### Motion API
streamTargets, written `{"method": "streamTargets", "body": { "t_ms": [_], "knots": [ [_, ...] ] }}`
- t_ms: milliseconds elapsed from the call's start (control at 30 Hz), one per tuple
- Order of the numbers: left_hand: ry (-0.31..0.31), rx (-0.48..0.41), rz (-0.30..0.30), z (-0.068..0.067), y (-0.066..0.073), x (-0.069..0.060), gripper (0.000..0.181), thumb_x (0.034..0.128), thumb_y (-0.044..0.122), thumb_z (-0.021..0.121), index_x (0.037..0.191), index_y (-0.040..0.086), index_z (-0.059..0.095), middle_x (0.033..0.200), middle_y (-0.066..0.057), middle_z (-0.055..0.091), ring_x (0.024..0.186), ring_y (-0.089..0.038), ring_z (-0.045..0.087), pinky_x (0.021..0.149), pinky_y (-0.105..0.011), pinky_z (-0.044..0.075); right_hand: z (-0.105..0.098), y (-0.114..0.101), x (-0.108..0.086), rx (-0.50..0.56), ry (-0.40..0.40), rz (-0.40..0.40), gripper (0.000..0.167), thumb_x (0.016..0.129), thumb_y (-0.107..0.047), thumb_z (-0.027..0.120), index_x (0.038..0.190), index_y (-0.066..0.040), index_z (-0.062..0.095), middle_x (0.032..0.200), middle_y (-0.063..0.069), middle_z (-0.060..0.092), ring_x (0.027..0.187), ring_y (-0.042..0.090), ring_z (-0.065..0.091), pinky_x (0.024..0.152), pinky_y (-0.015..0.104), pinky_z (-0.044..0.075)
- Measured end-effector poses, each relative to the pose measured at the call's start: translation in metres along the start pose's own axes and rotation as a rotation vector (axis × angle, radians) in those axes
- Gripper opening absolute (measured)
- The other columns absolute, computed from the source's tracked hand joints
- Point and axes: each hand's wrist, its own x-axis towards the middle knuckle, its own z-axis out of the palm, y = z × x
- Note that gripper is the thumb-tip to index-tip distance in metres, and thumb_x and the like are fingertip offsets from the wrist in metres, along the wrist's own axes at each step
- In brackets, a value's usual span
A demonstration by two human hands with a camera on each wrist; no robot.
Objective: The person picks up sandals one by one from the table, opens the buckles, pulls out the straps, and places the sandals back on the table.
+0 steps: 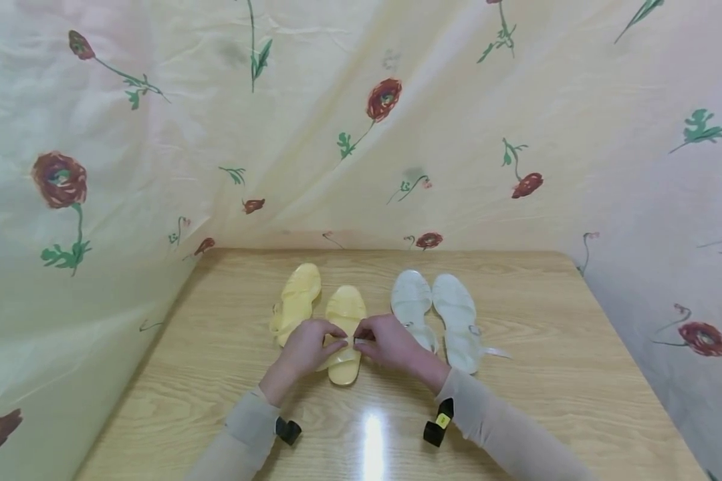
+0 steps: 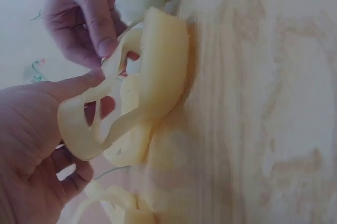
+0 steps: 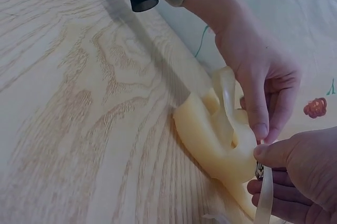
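A yellow sandal (image 1: 344, 374) lies on the table between both hands, toe toward the back wall. My left hand (image 1: 307, 345) pinches its ankle strap from the left; in the left wrist view the strap (image 2: 73, 124) loops past that hand's fingers. From the right, my right hand (image 1: 390, 341) pinches the strap end at a small metal buckle (image 3: 259, 170), seen in the right wrist view with a pale strap (image 3: 266, 195) hanging beside it. The fingertips of the two hands nearly meet there.
Another yellow sandal (image 1: 297, 304) lies to the left, its strap out at its left side. Two white sandals (image 1: 410, 297) stand side by side at the right, close to my right forearm. Flowered cloth (image 1: 313, 133) surrounds the wooden table (image 1: 553, 347) at the back and sides.
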Motion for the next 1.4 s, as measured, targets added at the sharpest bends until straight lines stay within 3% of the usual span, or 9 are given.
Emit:
{"method": "streamTargets", "body": {
  "t_ms": [133,333,500,633,933,1167,1400],
  "knots": [
    [-0.008,-0.013,-0.013,-0.0010,-0.0004,0.0001,0.011,0.0946,0.020,0.082,0.101,0.012,0.084,0.099,-0.001,0.083,0.059,0.000,0.043,0.054,-0.018,0.038,0.0004,0.0016,-0.0013,-0.004,0.006,0.002,0.005,0.095,-0.013,0.080,0.098,-0.010,0.079,0.092,0.002,0.081,0.085,0.013,0.076,0.077,0.024,0.060],
    [-0.006,0.002,0.020,-0.0016,-0.0019,0.0002,0.014,0.0927,0.023,0.084,0.103,0.013,0.083,0.100,-0.001,0.083,0.061,-0.001,0.047,0.055,-0.018,0.041,0.0003,0.0010,-0.0009,-0.010,0.009,-0.016,0.005,0.094,-0.012,0.081,0.098,-0.010,0.079,0.091,0.002,0.081,0.083,0.012,0.075,0.076,0.023,0.060],
    [0.016,0.035,0.064,-0.0009,-0.0013,0.0015,0.015,0.0914,0.023,0.085,0.103,0.013,0.084,0.097,-0.001,0.082,0.071,-0.010,0.065,0.060,-0.019,0.048,-0.0003,-0.0014,-0.0001,-0.023,0.011,-0.018,0.005,0.093,-0.014,0.082,0.097,-0.011,0.079,0.090,0.001,0.081,0.082,0.010,0.075,0.075,0.022,0.060],
    [0.019,0.052,0.056,0.0002,-0.0003,0.0016,0.011,0.0919,0.023,0.085,0.100,0.015,0.085,0.094,0.000,0.081,0.080,-0.016,0.073,0.064,-0.021,0.051,-0.0002,-0.0013,0.0006,-0.031,0.012,-0.021,0.005,0.093,-0.015,0.082,0.096,-0.012,0.079,0.088,-0.001,0.080,0.080,0.007,0.073,0.073,0.021,0.059],
    [0.044,0.072,0.048,-0.0011,0.0009,-0.0012,0.010,0.0917,0.023,0.085,0.098,0.016,0.086,0.094,0.000,0.081,0.071,-0.011,0.066,0.059,-0.018,0.046,0.0005,-0.0016,-0.0003,-0.071,0.040,-0.063,0.005,0.092,-0.012,0.079,0.089,-0.014,0.075,0.083,-0.003,0.077,0.077,0.006,0.069,0.071,0.023,0.058],
    [0.048,0.065,0.051,-0.0005,-0.0038,-0.0024,0.012,0.0922,0.025,0.085,0.100,0.016,0.085,0.092,0.002,0.080,0.059,0.002,0.041,0.052,-0.016,0.038,0.0004,-0.0020,-0.0008,-0.085,0.021,-0.049,0.005,0.094,-0.014,0.080,0.092,-0.015,0.075,0.086,-0.003,0.077,0.080,0.007,0.070,0.073,0.023,0.059],
    [0.084,0.056,0.080,0.0012,-0.0032,0.0007,0.018,0.0889,0.027,0.088,0.102,0.015,0.084,0.095,0.000,0.082,0.062,-0.002,0.052,0.054,-0.016,0.041,-0.0015,-0.0022,-0.0013,-0.050,0.020,-0.034,0.005,0.095,-0.014,0.080,0.092,-0.012,0.077,0.087,-0.001,0.079,0.080,0.009,0.073,0.073,0.024,0.060]
  ]
}}
